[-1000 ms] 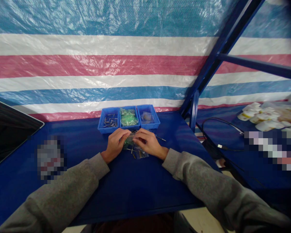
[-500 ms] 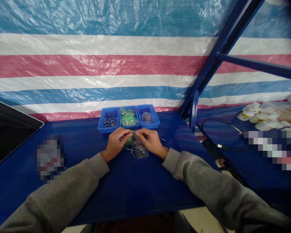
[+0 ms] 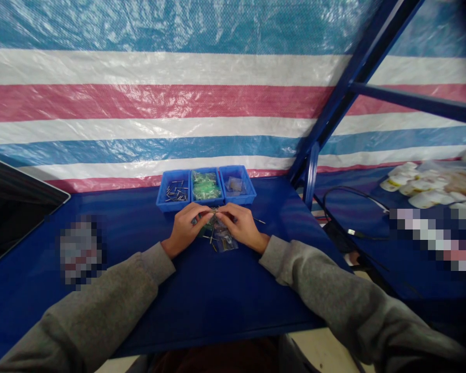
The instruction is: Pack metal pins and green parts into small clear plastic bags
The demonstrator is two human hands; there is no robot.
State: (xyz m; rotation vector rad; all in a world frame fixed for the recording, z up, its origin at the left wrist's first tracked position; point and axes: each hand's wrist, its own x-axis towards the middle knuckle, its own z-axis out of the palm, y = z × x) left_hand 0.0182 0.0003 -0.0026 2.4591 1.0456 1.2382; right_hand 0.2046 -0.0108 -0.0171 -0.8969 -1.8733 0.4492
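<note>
My left hand point(image 3: 187, 229) and my right hand point(image 3: 241, 226) meet at the fingertips over the table, both closed in a pinch. Between them is a small, see-through piece that looks like the edge of a small clear plastic bag point(image 3: 214, 211), mostly covered by the fingers. Below the hands lie a clear bag with thin metal pieces in it point(image 3: 226, 241), some loose metal pins point(image 3: 212, 238) and something green point(image 3: 205, 228), partly hidden. One more pin point(image 3: 259, 221) lies to the right of my right hand.
Behind the hands stand three joined blue bins: the left bin point(image 3: 159, 199) holds metal pins, the middle bin point(image 3: 207, 201) green-and-clear bags, the right bin point(image 3: 249, 194) small clear bags. A dark screen point(image 3: 19, 207) stands left. A blue frame post point(image 3: 311, 173), cable point(image 3: 334, 189) and white rolls point(image 3: 427, 186) are right.
The fingertips of both hands have come closer together, and less of the see-through piece shows between them. The view has tilted slightly; the bins and the things on the table stay put.
</note>
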